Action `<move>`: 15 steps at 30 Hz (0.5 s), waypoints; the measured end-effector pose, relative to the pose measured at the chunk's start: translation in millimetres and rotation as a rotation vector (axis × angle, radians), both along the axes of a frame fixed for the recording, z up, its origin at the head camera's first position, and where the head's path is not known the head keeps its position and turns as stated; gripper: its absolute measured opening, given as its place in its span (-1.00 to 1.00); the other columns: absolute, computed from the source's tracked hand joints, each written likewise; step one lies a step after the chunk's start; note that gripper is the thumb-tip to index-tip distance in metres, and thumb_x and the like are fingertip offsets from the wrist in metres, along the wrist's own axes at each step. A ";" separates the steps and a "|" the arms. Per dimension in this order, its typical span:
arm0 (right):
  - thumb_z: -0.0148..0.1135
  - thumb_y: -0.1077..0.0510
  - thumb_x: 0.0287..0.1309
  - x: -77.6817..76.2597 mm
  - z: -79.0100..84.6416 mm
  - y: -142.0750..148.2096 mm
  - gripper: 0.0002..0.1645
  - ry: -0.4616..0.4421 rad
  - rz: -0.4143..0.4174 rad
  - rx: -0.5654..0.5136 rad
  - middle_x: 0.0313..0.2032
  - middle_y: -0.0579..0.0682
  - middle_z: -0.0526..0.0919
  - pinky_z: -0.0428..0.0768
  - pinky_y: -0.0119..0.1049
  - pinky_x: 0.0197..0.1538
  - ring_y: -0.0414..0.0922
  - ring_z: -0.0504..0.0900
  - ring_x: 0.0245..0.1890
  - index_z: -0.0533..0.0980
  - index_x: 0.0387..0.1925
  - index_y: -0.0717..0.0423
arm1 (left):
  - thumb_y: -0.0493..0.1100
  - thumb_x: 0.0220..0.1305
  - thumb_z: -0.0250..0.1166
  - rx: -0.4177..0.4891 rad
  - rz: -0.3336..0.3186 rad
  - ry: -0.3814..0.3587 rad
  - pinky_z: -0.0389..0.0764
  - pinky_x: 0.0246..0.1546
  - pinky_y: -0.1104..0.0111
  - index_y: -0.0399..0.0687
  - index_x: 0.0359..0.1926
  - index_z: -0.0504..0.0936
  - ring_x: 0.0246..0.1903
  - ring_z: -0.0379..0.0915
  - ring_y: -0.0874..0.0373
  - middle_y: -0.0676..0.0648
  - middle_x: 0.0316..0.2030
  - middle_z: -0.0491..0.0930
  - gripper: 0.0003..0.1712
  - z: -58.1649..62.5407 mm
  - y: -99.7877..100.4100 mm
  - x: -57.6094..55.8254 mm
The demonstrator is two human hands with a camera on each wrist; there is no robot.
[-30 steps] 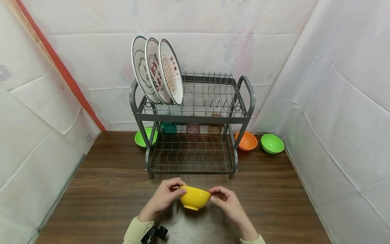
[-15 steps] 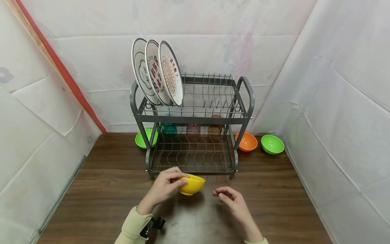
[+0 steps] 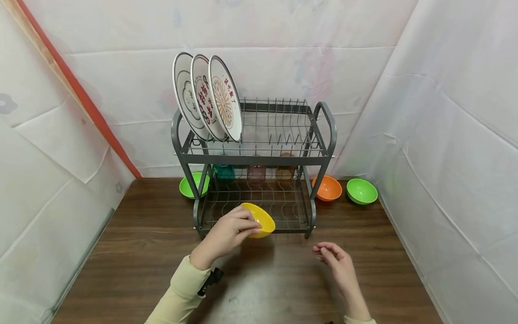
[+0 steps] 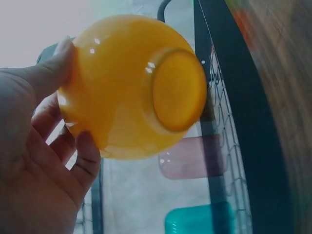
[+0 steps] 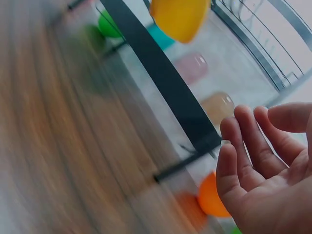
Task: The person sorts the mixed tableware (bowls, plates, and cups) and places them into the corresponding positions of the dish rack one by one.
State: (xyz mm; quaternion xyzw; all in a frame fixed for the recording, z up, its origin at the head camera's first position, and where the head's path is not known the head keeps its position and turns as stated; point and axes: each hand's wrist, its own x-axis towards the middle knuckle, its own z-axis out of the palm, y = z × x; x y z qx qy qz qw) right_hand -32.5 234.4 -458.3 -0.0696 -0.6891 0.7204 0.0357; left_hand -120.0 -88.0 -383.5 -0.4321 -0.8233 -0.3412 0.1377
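Note:
My left hand [image 3: 228,231] pinches the rim of a yellow bowl [image 3: 265,221] between thumb and fingers. The bowl is tilted and hangs in the air at the front of the lower tier of a dark two-tier dish rack [image 3: 259,159]. In the left wrist view the outside and round foot of the yellow bowl [image 4: 122,83] face the camera. To the right of the bowl, my right hand [image 3: 337,265] is above the table, apart from everything, its fingers loosely bent with nothing between them.
Three patterned plates [image 3: 224,101] stand at the upper tier's left. Teal, pink [image 3: 256,173] and amber cups sit at the back of the lower tier. A green bowl [image 3: 187,186] lies left of the rack; an orange bowl [image 3: 328,189] and another green bowl [image 3: 361,191] lie right.
The right hand has let go of the yellow bowl and moved away to the right. The left hand has carried the bowl forward to the rack's lower tier and tilted it.

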 end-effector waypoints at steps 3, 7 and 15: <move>0.12 0.21 0.44 -0.7 2.1 16.8 -0.60 0.002 -0.057 0.017 -0.17 0.17 0.71 0.63 -0.24 -0.04 -0.13 0.71 -0.16 0.45 0.01 0.57 | -0.12 0.23 0.43 -0.070 0.016 0.077 0.49 -0.16 0.40 0.08 -0.23 0.80 -0.20 0.34 0.24 0.19 -0.32 0.53 -0.91 3.2 10.6 -4.2; 0.10 0.20 0.45 0.0 2.0 30.7 -0.57 -0.010 -0.112 0.039 -0.20 0.06 0.73 0.63 -0.26 -0.05 -0.16 0.71 -0.16 0.42 0.05 0.58 | -0.12 0.23 0.43 -0.130 0.019 0.172 0.48 -0.18 0.40 0.08 -0.26 0.80 -0.25 0.34 0.21 0.16 -0.34 0.51 -0.93 3.8 23.5 -9.8; 0.09 0.20 0.46 2.2 -4.3 28.8 -0.61 -0.093 -0.103 0.075 -0.13 0.15 0.70 0.62 -0.31 -0.06 -0.20 0.69 -0.14 0.45 0.06 0.51 | -0.28 0.21 0.44 -0.307 0.087 0.425 0.50 -0.19 0.29 0.12 -0.31 0.78 -0.20 0.38 0.09 0.07 -0.33 0.52 -0.85 -5.8 46.2 -16.7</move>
